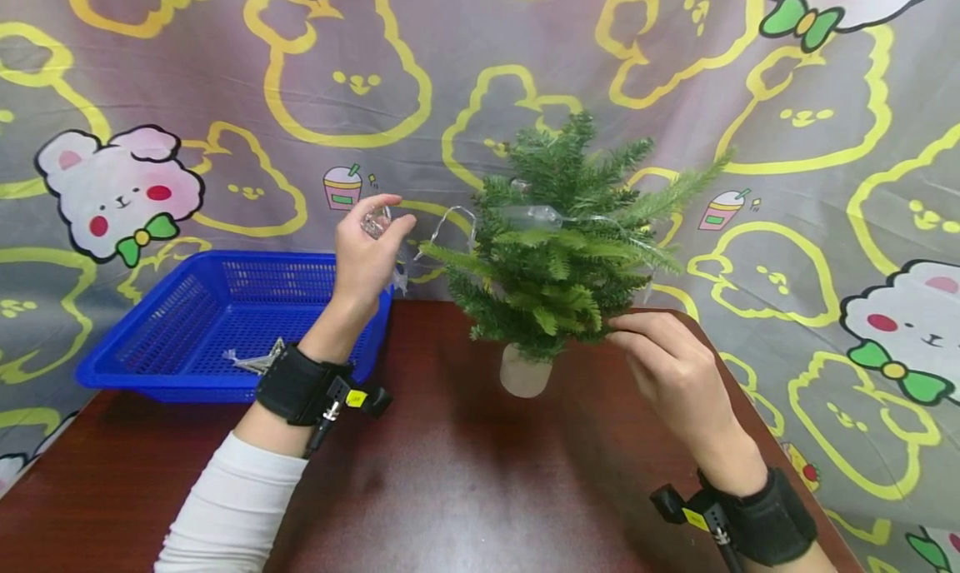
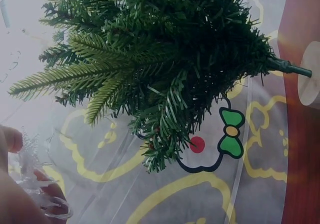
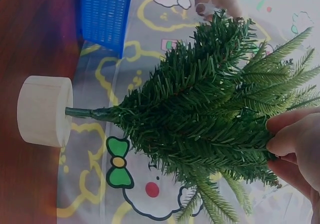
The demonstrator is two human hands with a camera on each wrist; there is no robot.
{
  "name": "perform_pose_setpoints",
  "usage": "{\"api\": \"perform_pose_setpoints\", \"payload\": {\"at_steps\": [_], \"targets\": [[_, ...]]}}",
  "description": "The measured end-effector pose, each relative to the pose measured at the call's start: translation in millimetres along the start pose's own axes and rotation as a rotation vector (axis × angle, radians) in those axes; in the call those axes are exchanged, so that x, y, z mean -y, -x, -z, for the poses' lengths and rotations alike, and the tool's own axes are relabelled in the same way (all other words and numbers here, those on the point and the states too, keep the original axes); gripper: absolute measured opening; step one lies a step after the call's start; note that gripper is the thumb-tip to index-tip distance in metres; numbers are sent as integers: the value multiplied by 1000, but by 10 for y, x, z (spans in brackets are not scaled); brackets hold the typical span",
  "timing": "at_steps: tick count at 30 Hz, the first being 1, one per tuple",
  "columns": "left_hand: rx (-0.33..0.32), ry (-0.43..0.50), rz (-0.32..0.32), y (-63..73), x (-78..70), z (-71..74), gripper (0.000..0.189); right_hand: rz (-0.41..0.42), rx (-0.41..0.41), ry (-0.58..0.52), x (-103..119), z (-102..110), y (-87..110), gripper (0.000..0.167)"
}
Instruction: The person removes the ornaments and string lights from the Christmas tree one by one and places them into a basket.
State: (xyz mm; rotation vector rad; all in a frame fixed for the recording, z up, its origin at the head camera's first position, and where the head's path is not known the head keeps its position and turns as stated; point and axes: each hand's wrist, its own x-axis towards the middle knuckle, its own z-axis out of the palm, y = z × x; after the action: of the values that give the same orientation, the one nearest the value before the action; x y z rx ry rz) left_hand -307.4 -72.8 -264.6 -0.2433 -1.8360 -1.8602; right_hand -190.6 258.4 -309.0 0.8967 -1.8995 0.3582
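A small artificial Christmas tree stands upright on a pale round wooden base. To its left my left hand holds a bunched clear string of lights between thumb and fingers. Clear bits and looped cord hang below that hand in the left wrist view. A thin clear cord arcs over to the tree, where a clear plastic piece lies across the front branches. At the tree's lower right my right hand pinches a branch tip between thumb and fingers.
A blue plastic basket sits on the left of the dark reddish-brown table, with small pale pieces inside. Behind the table hangs a grey curtain printed with cartoon bears and rabbits.
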Motion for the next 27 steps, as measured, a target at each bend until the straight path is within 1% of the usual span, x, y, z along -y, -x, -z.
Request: {"api": "perform_pose_setpoints", "payload": {"at_steps": [2,4,8,12,17,21,24,27], "targets": [[17,-32,5,1,6,6,23,-1,0,4,-8,0,4,29],[24,-59,17,6,13,15,20,-4,2,6,-17,-1,8,30],[37,-87,36,29,22,44,25,-15,10,8,-34,-1,23,30],[61,-157,17,46,34,80,29,-26,18,14,-48,3,38,30],[107,-303,-38,43,29,113,25,-29,19,20,-60,9,35,31],[144,-480,-63,47,18,123,25,-29,12,23,-65,8,38,32],[147,-588,-76,55,16,119,23,-21,2,21,-75,4,44,31],[153,-633,-81,58,29,112,19,-18,-4,16,-98,-2,54,25]]}}
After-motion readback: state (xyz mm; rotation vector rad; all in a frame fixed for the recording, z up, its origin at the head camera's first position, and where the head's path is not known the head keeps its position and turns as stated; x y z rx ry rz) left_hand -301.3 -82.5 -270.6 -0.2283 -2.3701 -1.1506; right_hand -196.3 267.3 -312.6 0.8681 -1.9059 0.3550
